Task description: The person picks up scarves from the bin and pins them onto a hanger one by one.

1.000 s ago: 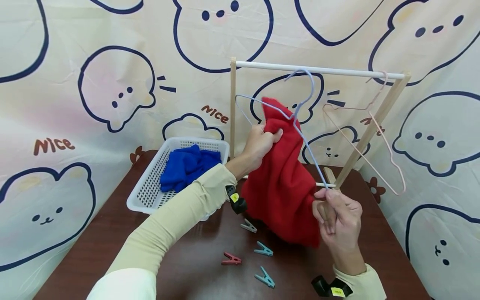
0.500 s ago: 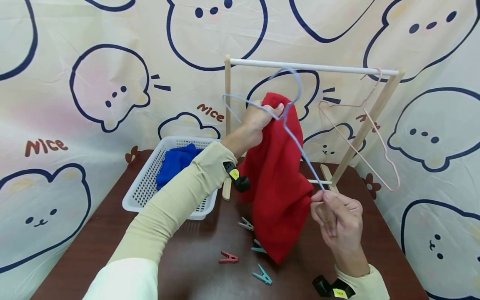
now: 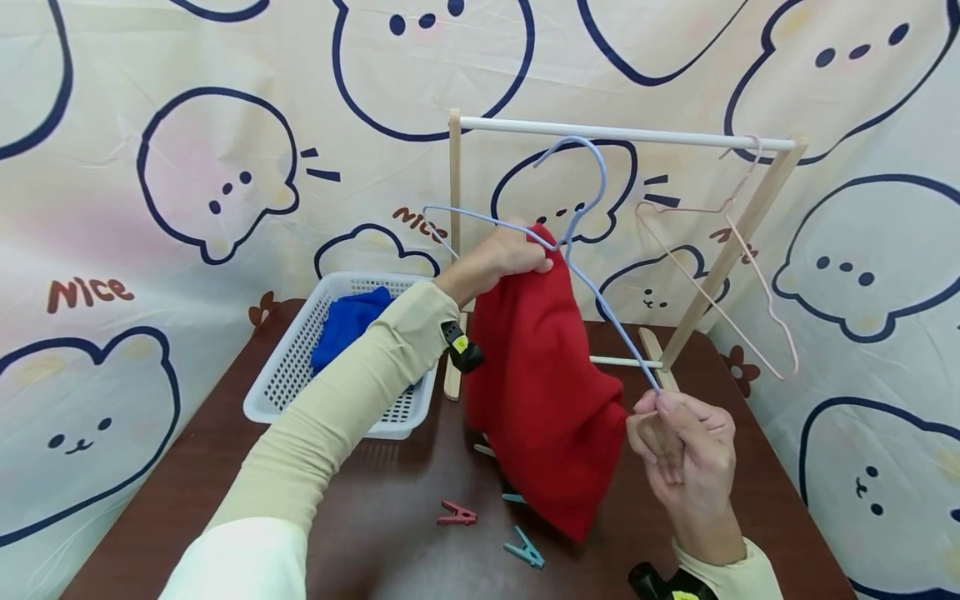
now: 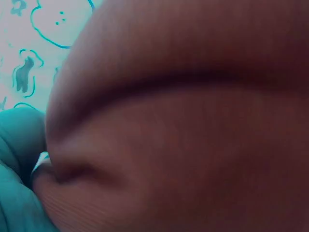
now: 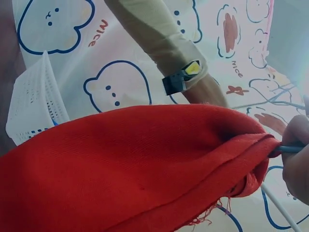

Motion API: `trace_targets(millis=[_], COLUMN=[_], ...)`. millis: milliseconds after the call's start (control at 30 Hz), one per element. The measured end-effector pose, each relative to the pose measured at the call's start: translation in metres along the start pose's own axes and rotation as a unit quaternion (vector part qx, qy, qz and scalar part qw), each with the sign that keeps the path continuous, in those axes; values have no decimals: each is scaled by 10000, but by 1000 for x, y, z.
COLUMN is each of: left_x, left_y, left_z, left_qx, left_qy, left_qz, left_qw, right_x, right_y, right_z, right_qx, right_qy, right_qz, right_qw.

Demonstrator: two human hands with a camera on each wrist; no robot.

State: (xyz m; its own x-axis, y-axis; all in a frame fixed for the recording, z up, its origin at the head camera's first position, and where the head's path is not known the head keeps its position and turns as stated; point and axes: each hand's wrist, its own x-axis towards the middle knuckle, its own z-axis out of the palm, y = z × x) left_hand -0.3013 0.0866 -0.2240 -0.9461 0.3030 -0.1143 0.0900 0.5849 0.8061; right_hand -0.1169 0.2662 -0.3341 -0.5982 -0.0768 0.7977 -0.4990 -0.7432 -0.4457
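Observation:
A red cloth [image 3: 540, 392] hangs in folds above the table, its top edge gripped by my left hand [image 3: 498, 260]. Across the top of that hand passes a light blue hanger [image 3: 607, 310], tilted, with its hook just below the rack's bar. My right hand [image 3: 686, 454] pinches the hanger's lower right end. In the right wrist view, the red cloth [image 5: 145, 159] bunches around the hanger right beside my right fingers [image 5: 297, 164], and a frayed edge shows. Blurred skin fills most of the left wrist view, so the left fingertips are hidden there.
A wooden rack with a white bar [image 3: 630, 133] stands behind, carrying a pink hanger [image 3: 761, 283] at right. To the left sits a white basket [image 3: 262, 400] with a blue cloth [image 3: 348, 325]. A red clothespin [image 3: 457, 513] and a teal clothespin [image 3: 525, 548] lie in front.
My left hand rose with the red cloth, then came down and slightly left. The hanger's left end swung leftward. The right hand stayed nearly in place, keeping its pinch.

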Motion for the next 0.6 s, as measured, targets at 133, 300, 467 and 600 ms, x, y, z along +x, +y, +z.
trace_targets(millis=[133, 300, 467, 600], left_x=[0, -11, -29, -44], left_y=[-12, -26, -53, -85], left_z=[-2, -3, -5, -4], left_qx=[1186, 2527, 2704, 1892], left_qy=[-84, 973, 2997, 3597], left_qz=[492, 1158, 2520, 3307], left_qw=[9917, 9556, 8795, 8518], right_x=[0, 2, 8, 11], right_y=[0, -1, -7, -11], right_z=[-1, -3, -8, -11], right_qx=[14, -36, -324, -584], right_qy=[49, 62, 149, 161], right_qz=[-14, 54, 102, 115], right_qw=[10000, 10000, 9993, 9981])
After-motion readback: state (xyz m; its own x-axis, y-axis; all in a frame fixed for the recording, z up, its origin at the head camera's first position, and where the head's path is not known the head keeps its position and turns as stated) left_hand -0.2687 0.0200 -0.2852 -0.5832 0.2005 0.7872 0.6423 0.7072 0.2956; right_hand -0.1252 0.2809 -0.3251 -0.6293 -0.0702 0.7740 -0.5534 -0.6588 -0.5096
